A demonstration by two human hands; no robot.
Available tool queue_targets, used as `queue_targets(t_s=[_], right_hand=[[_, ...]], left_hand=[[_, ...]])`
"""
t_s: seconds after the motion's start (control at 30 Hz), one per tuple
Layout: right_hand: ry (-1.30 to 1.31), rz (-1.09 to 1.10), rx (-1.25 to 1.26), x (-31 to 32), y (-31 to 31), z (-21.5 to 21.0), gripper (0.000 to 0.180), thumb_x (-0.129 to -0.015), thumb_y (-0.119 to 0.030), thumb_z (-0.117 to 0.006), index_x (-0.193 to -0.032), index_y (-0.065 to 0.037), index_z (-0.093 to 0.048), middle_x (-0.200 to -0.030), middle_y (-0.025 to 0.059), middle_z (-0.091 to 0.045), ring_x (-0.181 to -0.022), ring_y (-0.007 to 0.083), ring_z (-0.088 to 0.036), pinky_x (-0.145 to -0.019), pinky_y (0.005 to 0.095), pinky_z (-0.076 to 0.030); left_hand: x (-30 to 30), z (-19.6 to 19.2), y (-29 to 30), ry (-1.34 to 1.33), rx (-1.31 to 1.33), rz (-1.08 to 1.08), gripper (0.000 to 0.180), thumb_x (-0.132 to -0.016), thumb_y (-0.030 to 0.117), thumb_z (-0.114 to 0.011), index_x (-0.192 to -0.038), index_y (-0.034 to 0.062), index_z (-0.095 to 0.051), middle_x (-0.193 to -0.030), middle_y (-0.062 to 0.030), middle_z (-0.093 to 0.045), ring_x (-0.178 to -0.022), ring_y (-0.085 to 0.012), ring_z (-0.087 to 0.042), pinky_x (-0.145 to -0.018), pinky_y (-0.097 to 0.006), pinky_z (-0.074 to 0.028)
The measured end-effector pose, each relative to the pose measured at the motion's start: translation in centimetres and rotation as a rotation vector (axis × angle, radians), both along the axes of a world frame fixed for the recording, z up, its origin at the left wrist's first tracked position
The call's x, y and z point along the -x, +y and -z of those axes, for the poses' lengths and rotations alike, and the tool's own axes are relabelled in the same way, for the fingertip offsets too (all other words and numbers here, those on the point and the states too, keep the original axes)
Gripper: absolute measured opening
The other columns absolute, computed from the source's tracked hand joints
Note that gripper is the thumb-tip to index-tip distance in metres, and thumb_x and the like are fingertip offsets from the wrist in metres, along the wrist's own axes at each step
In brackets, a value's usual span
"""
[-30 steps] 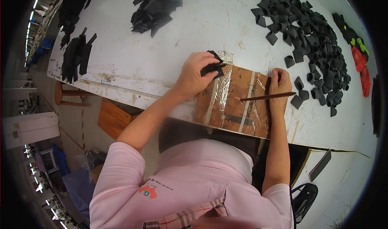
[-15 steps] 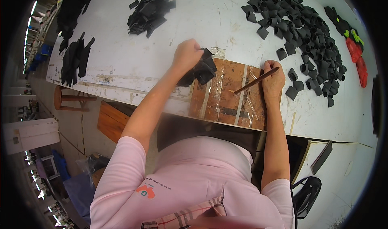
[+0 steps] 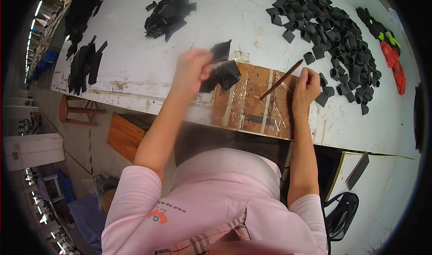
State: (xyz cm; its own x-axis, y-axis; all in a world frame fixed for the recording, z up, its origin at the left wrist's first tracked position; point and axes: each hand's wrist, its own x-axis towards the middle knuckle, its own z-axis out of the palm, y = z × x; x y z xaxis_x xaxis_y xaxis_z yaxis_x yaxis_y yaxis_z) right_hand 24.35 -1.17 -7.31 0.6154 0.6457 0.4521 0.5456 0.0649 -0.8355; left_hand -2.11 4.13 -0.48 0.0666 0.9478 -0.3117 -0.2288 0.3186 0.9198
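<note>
My left hand (image 3: 192, 70), smeared by motion, pinches a flat black strip piece (image 3: 221, 51) above the table. Just below it, more folded black pieces (image 3: 228, 74) lie at the left edge of a brown board (image 3: 252, 86) crossed with clear tape. My right hand (image 3: 307, 93) is beside the board's right edge, fingers closed together; what they hold, if anything, is hidden. A thin dark-brown stick (image 3: 281, 81) slants up from the board, its upper end close to my right fingers but apart from them.
Many black looped pieces (image 3: 333, 27) are heaped at the right of the white table (image 3: 229, 12). Flat black strips (image 3: 168, 13) form piles at the far middle and left (image 3: 83, 66). Red bags (image 3: 396, 75) lie at the right rim; a wooden stool (image 3: 67, 110) stands left.
My left hand has moved left and lifted one black piece off the stack. My right hand has come away from the stick, which now slants more steeply.
</note>
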Motion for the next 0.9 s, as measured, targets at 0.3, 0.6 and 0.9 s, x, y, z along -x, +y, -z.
queue_targets(t_s=[0.3,0.6,0.9], right_hand=[[0.554,-0.622,-0.038,9.4,-8.1,-7.9,0.021,-0.08,-0.015,-0.06,-0.09,0.003,-0.054,-0.078,0.0055,-0.056,-0.068,0.0106,-0.051,-0.064,0.0226,-0.044],[1.251,-0.714,0.115,7.5,-9.3,-7.6,0.014,-0.083,-0.014,-0.057,-0.084,0.0,-0.054,-0.073,0.005,-0.057,-0.062,0.0126,-0.055,-0.063,0.0245,-0.048],[1.324,-0.781,0.161,7.5,-9.3,-7.2,0.013,-0.082,-0.013,-0.059,-0.087,-0.001,-0.057,-0.073,0.0033,-0.06,-0.061,0.0083,-0.055,-0.057,0.0198,-0.045]], left_hand=[[-2.5,-0.1,-8.6,-0.576,0.491,0.405,0.003,-0.083,0.003,-0.049,-0.083,0.0004,-0.049,-0.07,-0.008,-0.053,-0.047,-0.0059,-0.04,-0.037,-0.017,-0.029],[-4.4,-1.6,-11.4,-0.264,0.131,0.323,0.011,-0.084,0.007,-0.049,-0.091,0.0013,-0.054,-0.074,-0.004,-0.057,-0.051,-0.007,-0.046,-0.045,-0.018,-0.035],[-4.3,-2.4,-10.6,-0.191,0.085,0.48,0.008,-0.079,0.009,-0.06,-0.083,0.002,-0.057,-0.065,0.0004,-0.055,-0.052,-0.005,-0.047,-0.047,-0.016,-0.037]])
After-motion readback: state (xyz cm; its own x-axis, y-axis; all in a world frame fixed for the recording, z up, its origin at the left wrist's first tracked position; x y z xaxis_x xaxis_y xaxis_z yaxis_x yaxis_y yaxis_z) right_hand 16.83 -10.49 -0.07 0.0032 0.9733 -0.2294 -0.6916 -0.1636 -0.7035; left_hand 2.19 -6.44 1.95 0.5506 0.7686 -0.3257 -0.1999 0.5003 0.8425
